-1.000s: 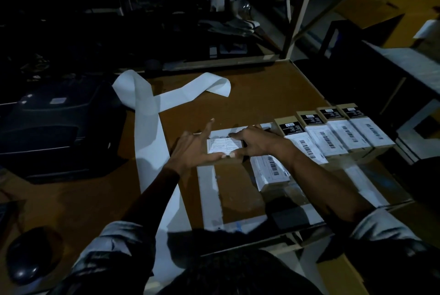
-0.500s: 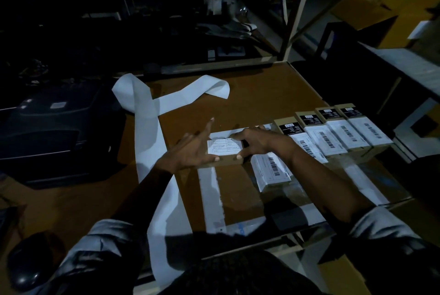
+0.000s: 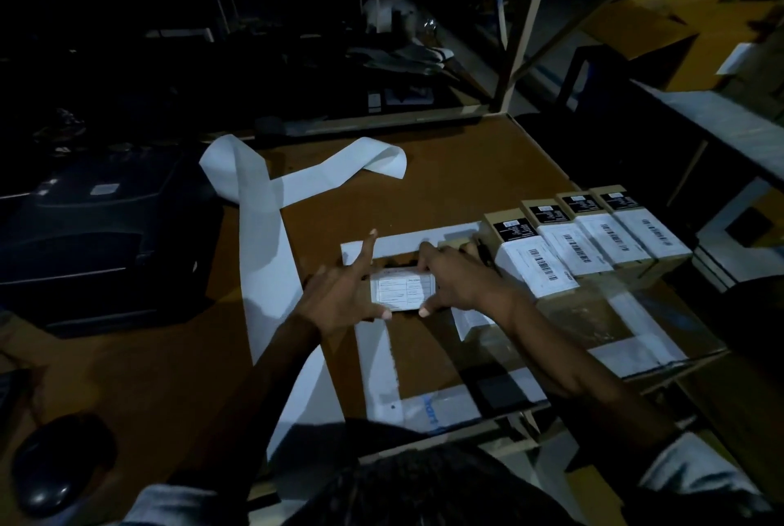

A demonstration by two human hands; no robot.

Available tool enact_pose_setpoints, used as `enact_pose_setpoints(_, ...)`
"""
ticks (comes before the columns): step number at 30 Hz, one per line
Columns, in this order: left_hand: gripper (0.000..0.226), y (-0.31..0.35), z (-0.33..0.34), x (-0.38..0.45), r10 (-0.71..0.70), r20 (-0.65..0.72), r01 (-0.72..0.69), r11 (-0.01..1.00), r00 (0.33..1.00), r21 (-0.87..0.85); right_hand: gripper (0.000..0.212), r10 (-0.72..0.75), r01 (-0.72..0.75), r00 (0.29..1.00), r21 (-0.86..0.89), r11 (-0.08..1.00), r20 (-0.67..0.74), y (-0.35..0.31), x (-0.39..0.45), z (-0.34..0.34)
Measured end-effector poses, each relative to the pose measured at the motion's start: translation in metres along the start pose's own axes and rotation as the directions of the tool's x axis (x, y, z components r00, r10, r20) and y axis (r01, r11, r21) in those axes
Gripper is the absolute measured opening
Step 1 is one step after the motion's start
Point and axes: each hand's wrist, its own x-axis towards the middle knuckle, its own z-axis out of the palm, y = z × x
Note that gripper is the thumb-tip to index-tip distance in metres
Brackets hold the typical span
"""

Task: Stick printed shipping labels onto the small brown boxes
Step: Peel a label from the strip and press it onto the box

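Observation:
A small brown box with a white printed label [image 3: 402,288] on its top sits between my hands at the middle of the table. My left hand [image 3: 343,296] holds its left end, thumb at the near edge and index finger pointing away. My right hand [image 3: 458,281] grips the right end, thumb on the near corner and fingers over the far edge. To the right stands a row of several labelled brown boxes [image 3: 594,237], each with a barcode label and a black sticker. Another labelled box [image 3: 469,319] lies partly hidden under my right wrist.
A long white strip of label backing paper [image 3: 267,237] curls across the brown table [image 3: 458,177]. A black label printer [image 3: 97,237] stands at the left, a black mouse [image 3: 59,462] at the near left. Metal shelving and clutter rise behind the table.
The box and both hands have come a little nearer to me. My right thumb has moved onto the near right corner of the label.

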Motion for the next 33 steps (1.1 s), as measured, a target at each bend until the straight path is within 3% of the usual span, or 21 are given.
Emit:
enact_pose_setpoints(3, 0.116, -0.004, 0.022, -0.009, 0.028, -0.11, -0.024, 0.999, 0.993, 0.036, 0.067, -0.011, 0.011, 1.0, 0.017, 1.0, -0.005, -0.003, -0.005, 0.003)
enact_pose_setpoints(6, 0.096, -0.01, 0.031, -0.014, 0.136, -0.185, -0.135, 0.991, 0.973, 0.016, 0.067, -0.018, 0.018, 1.0, 0.026, 0.999, -0.003, -0.005, -0.007, 0.002)
enact_pose_setpoints(9, 0.087, -0.011, 0.034, -0.022, 0.135, -0.205, -0.162, 0.979, 0.969, -0.124, 0.079, 0.007, -0.007, 1.0, 0.072, 0.997, 0.004, -0.007, -0.011, 0.004)
enact_pose_setpoints(12, 0.113, 0.005, 0.028, -0.032, 0.0, -0.226, -0.063, 0.96, 0.974, -0.272, 0.092, -0.01, 0.008, 1.0, 0.085, 0.996, 0.021, -0.009, -0.014, 0.01)
enact_pose_setpoints(15, 0.142, 0.024, 0.018, -0.026, -0.062, -0.233, 0.016, 0.981, 0.97, -0.193, 0.079, -0.012, 0.007, 0.998, 0.077, 0.997, 0.063, -0.016, -0.015, 0.01)
enact_pose_setpoints(18, 0.141, 0.025, 0.016, -0.011, -0.063, -0.124, 0.034, 0.973, 0.99, -0.229, 0.066, -0.011, 0.003, 0.997, 0.104, 0.995, 0.082, -0.017, -0.009, 0.008)
enact_pose_setpoints(21, 0.143, 0.019, 0.01, -0.008, -0.048, -0.01, 0.042, 0.943, 0.999, -0.331, 0.07, -0.001, -0.007, 0.995, 0.08, 0.997, 0.101, -0.014, -0.011, 0.001)
enact_pose_setpoints(25, 0.148, -0.002, -0.002, -0.019, 0.001, 0.031, 0.01, 0.934, 1.0, -0.357, 0.082, 0.038, -0.038, 0.992, -0.004, 0.999, 0.122, -0.009, -0.019, -0.006)
enact_pose_setpoints(31, 0.145, 0.016, -0.012, -0.012, 0.006, 0.071, 0.019, 0.938, 0.997, -0.345, 0.06, 0.026, -0.032, 0.987, 0.039, 0.999, 0.157, -0.037, -0.002, 0.008)
enact_pose_setpoints(33, 0.144, 0.017, -0.013, -0.01, -0.006, 0.103, 0.046, 0.92, 0.995, -0.388, 0.072, 0.027, -0.024, 0.983, -0.023, 0.999, 0.179, -0.044, -0.004, 0.008)
